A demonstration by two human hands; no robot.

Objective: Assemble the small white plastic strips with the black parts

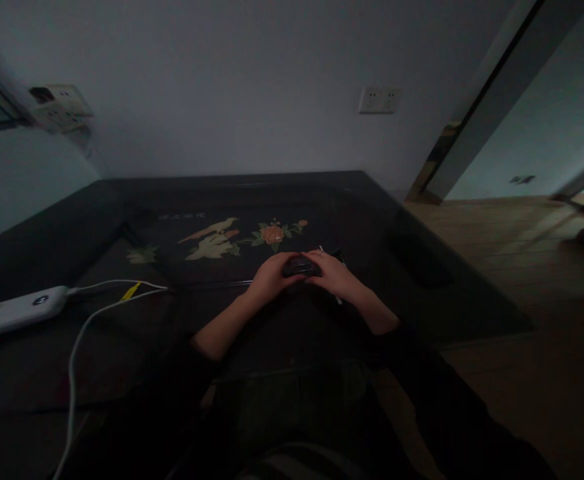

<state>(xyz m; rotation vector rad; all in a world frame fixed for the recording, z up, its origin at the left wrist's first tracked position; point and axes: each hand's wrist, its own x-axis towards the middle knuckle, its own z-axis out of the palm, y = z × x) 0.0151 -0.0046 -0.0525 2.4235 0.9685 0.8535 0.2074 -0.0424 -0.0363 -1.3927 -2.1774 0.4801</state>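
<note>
Both my hands meet over the dark tabletop (282, 327), around a small black object (302, 267) whose kind I cannot make out in the dim light. My left hand (272, 275) grips its left side, with the thumb at the near edge and fingers over the far edge. From the other side my right hand (335, 275) closes on it in the same way. Beside and partly under my right hand lies a thin white stick-like piece (339, 301), mostly hidden, along with something dark at its far side.
A white power bank (22, 312) with a white cable (75, 360) and yellow tag (131, 291) lies at the left. A flower-and-bird picture (212, 247) decorates the table. A flat dark object (417, 260) rests at the right. Behind stands a wall with a socket (379, 100).
</note>
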